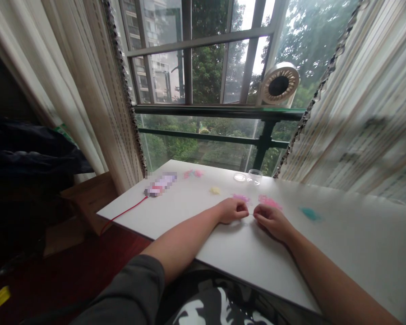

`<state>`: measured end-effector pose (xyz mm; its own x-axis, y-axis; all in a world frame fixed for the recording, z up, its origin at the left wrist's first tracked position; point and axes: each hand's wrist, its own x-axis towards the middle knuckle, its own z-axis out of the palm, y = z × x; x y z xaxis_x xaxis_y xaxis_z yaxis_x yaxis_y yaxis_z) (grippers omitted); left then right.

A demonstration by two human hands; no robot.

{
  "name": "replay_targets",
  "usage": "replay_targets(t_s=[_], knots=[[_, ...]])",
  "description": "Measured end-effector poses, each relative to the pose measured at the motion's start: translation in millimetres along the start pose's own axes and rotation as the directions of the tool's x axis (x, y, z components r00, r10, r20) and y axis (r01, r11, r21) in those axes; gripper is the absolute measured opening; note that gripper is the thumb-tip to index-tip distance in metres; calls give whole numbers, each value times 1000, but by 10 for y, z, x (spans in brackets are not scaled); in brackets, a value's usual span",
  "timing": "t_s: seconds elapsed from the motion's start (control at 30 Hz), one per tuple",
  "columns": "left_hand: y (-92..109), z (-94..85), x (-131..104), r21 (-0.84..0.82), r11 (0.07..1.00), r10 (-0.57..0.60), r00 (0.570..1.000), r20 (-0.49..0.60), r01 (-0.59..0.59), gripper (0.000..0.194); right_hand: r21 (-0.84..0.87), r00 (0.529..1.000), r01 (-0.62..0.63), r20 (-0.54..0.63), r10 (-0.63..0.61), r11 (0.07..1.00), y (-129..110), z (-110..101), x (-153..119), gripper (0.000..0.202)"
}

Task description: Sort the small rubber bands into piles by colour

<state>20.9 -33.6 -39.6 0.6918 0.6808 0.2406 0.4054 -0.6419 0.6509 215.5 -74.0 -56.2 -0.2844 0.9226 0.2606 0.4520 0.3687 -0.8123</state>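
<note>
A thin pale string (251,214) spans the short gap between my two hands above the white table. My left hand (232,210) is closed, pinching one end between thumb and fingertips. The other end is pinched in my right hand (270,220), its fingers curled. Just beyond my left hand lies a purple pile (241,197) of small pieces, and behind my right hand a pink pile (269,201). Both are too blurred to make out the pieces. Any part of the string inside the fingers is hidden.
On the white table (176,212) are a yellow pile (214,191), a teal pile (310,213) and a mixed-colour pile (193,174). A clear round container (255,176) stands beside its lid (239,177). A phone-like, blurred-out object (160,184) with a red cable (126,208) lies left.
</note>
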Motion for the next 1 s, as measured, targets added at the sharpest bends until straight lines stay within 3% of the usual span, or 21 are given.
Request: replay_targets(t_s=[1.0], knots=[[-35, -37, 13, -76, 997, 3, 1000, -17, -4, 23, 7, 999, -17, 40, 16, 1000, -116, -27, -20, 18]])
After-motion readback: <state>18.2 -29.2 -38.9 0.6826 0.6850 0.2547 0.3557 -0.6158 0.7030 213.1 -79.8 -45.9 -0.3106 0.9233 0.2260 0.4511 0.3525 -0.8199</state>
